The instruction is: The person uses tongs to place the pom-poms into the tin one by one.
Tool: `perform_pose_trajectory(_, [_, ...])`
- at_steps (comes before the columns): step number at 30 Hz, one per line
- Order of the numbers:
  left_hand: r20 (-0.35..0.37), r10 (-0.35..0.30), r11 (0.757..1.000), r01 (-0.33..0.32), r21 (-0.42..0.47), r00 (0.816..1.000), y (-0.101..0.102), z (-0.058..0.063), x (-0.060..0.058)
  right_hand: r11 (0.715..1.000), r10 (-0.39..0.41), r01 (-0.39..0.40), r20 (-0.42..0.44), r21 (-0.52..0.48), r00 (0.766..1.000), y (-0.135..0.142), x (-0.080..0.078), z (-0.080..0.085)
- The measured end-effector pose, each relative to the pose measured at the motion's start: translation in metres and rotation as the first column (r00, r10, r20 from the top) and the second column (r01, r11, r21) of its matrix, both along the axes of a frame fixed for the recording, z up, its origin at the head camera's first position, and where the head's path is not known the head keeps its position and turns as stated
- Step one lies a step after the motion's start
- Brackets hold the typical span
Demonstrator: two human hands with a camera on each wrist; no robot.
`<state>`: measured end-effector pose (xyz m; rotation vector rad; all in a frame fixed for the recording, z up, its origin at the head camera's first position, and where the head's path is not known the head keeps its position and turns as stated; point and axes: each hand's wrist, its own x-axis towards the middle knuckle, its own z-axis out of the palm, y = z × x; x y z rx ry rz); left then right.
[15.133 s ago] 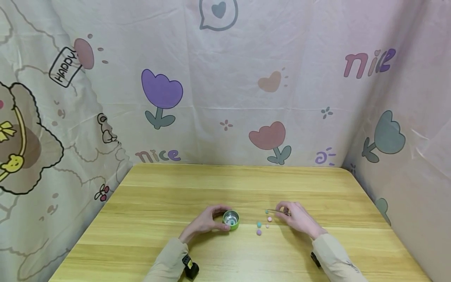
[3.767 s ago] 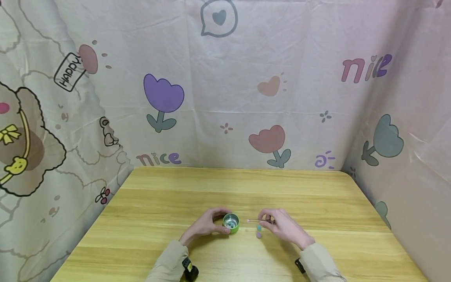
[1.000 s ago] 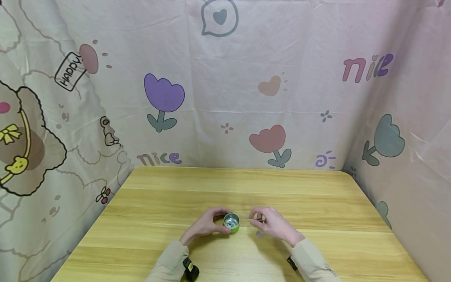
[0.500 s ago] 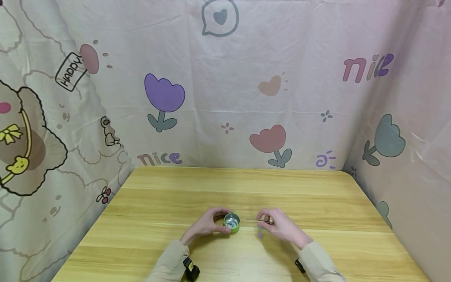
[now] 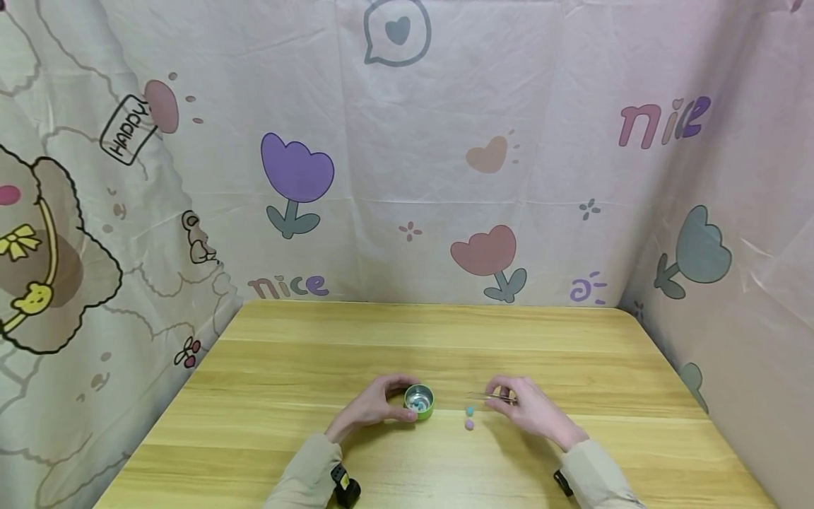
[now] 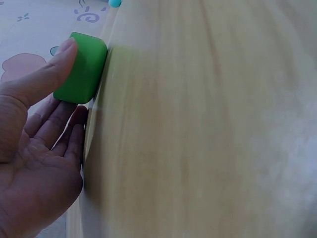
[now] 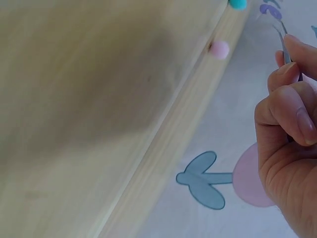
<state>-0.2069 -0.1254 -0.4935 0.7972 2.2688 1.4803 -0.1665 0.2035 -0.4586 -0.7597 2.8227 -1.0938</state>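
A small green cup [image 5: 418, 401] with a shiny metal inside stands on the wooden table [image 5: 413, 332]; a few small balls lie in it. My left hand [image 5: 397, 398] holds the cup by its side, thumb on the green wall [image 6: 79, 69]. My right hand [image 5: 502, 397] pinches thin metal tweezers [image 5: 490, 397], whose tips point left, just above a teal ball [image 5: 470, 411]. A purple ball [image 5: 469, 424] lies right below the teal one. In the right wrist view the fingers [image 7: 290, 74] grip the tweezers [image 7: 282, 34], with a pink ball [image 7: 219, 49] and the teal ball [image 7: 237, 4] beyond.
Printed pink cloth [image 5: 407, 177] walls the table at the back and on both sides. The table's far half [image 5: 420, 332] holds nothing. Both sleeves are beige, and a black wrist device [image 5: 343, 486] sits on the left forearm.
My right hand has drawn the tweezers back to the right, away from the cup, and now hovers by the teal ball. The left hand and cup have stayed put.
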Motion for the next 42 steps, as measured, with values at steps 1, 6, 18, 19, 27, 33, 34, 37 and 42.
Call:
perform_pose_trajectory(1, [0.0,0.0,1.0,0.0,0.0,1.0,0.0,0.0,0.0,1.0,-0.003,0.003,0.001,-0.002,1.0,0.002,0.0,0.0])
perform_pose_trajectory(6, [-0.004,0.002,1.0,-0.002,-0.001,1.0,0.0,0.0,0.0,1.0,-0.028,0.028,-0.001,0.006,1.0,0.013,0.001,-0.001])
perform_pose_trajectory(18, [-0.01,-0.001,1.0,0.001,-0.005,1.0,-0.001,-0.001,0.0,0.999,-0.05,0.051,-0.013,0.015,0.999,0.031,0.004,-0.003])
perform_pose_trajectory(19, [-0.011,-0.001,1.0,0.001,-0.005,1.0,-0.001,-0.001,0.0,0.999,-0.05,0.051,-0.013,0.016,0.999,0.032,0.004,-0.004])
perform_pose_trajectory(27, [-0.009,-0.001,1.0,0.001,-0.005,1.0,-0.001,-0.001,0.0,0.998,-0.053,0.054,-0.015,0.019,0.998,0.035,0.005,-0.005])
perform_pose_trajectory(33, [-0.001,0.0,1.0,0.0,-0.002,1.0,0.0,-0.001,0.0,0.998,-0.057,0.057,-0.01,0.03,0.998,0.034,0.004,-0.007])
perform_pose_trajectory(34, [0.0,0.001,1.0,-0.001,-0.002,1.0,0.0,-0.001,0.0,0.998,-0.058,0.059,-0.006,0.031,0.998,0.034,0.004,-0.007])
perform_pose_trajectory(37, [0.004,0.002,1.0,-0.002,0.001,1.0,0.0,-0.001,0.0,0.997,-0.064,0.064,0.006,0.031,0.998,0.034,0.004,-0.007])
perform_pose_trajectory(42, [0.015,0.006,1.0,-0.006,0.007,1.0,0.001,-0.001,0.0,0.997,-0.069,0.069,0.008,0.038,0.998,0.033,0.003,-0.007])
